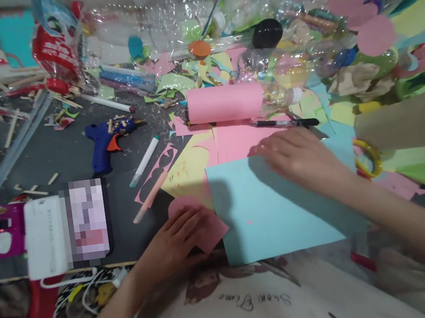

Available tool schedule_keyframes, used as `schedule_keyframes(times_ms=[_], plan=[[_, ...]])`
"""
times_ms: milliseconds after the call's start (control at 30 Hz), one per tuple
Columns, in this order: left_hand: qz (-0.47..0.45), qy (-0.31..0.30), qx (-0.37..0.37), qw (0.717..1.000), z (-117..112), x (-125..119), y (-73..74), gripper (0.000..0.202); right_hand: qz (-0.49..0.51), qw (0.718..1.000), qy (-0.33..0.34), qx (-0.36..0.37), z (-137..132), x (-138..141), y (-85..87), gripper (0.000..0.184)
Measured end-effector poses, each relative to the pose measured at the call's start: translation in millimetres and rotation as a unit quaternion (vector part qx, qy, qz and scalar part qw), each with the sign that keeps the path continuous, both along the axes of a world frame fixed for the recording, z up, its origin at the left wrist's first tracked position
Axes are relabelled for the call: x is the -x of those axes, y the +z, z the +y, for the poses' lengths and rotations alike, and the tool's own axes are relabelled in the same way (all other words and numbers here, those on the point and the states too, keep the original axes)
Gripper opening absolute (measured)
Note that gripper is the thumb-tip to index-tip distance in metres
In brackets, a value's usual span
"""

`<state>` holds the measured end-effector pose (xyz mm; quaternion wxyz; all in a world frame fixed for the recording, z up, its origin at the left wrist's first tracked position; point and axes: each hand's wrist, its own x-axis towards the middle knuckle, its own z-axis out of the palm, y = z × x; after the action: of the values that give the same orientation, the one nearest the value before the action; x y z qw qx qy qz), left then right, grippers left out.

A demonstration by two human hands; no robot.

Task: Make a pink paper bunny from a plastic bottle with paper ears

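Note:
My left hand (181, 231) lies over a cut piece of pink paper (212, 229) at the table's front edge, fingers stretched across it and thumb hidden. A light blue sheet of paper (282, 212) lies flat just right of that piece. Over its upper edge is my right hand (292, 151), fingers extended close together, tips by the pink sheets (235, 140) behind; their undersides are hidden. Beyond, a plastic bottle wrapped in pink paper (224, 102) lies on its side, cap to the right. A black pen (286, 122) rests between the bottle and my right hand.
On the left are a blue glue gun (103, 142), a green-tipped marker (145, 160), a white power strip (45, 235) and a blurred-out phone (88, 217). Clear plastic bottles and paper scraps crowd the back. A yellow tape roll (372, 157) sits on the right.

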<state>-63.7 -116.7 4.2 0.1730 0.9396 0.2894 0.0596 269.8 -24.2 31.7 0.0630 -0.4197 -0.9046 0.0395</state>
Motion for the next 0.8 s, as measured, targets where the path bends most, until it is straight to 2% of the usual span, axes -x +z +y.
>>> schedule_keyframes(times_ms=[33,100,167,300,400,467,567,667,733,800], plan=[[-0.002,0.000,0.002,1.000,-1.1,2.0,1.1,0.050,0.012,1.000,0.021,-0.015,-11.2,5.8,-1.7,0.031],[-0.002,0.003,0.002,1.000,-4.6,3.4,3.0,0.046,0.022,0.998,0.054,0.001,-31.5,16.1,-10.6,0.034],[-0.003,0.010,-0.005,1.000,-9.3,1.7,4.2,0.040,0.028,0.997,0.062,0.035,-44.7,23.8,-25.3,0.049],[-0.045,0.021,-0.024,0.998,-18.2,-3.2,2.6,0.024,0.052,0.994,0.057,0.072,-47.3,33.7,-54.7,0.062],[-0.101,0.042,-0.050,0.993,-17.0,-1.4,0.4,0.027,0.068,0.993,0.040,0.093,-42.1,42.7,-62.8,0.063],[-0.137,0.103,-0.064,0.983,-9.1,2.5,1.5,0.031,0.068,0.992,0.023,0.101,-40.3,50.2,-62.0,0.062],[-0.184,0.236,-0.094,0.950,13.5,6.8,8.3,0.039,0.074,0.991,0.002,0.109,-39.8,59.1,-58.5,0.059],[-0.254,0.305,-0.201,0.896,41.6,0.5,15.5,0.048,0.104,0.989,-0.004,0.103,-39.5,60.5,-57.0,0.053],[-0.282,0.246,-0.219,0.901,58.9,-10.9,15.5,0.055,0.145,0.985,-0.006,0.088,-39.4,57.2,-56.6,0.051],[-0.232,0.157,-0.162,0.946,72.8,-25.3,10.2,0.047,0.207,0.975,-0.040,0.067,-39.5,52.1,-55.3,0.056]])
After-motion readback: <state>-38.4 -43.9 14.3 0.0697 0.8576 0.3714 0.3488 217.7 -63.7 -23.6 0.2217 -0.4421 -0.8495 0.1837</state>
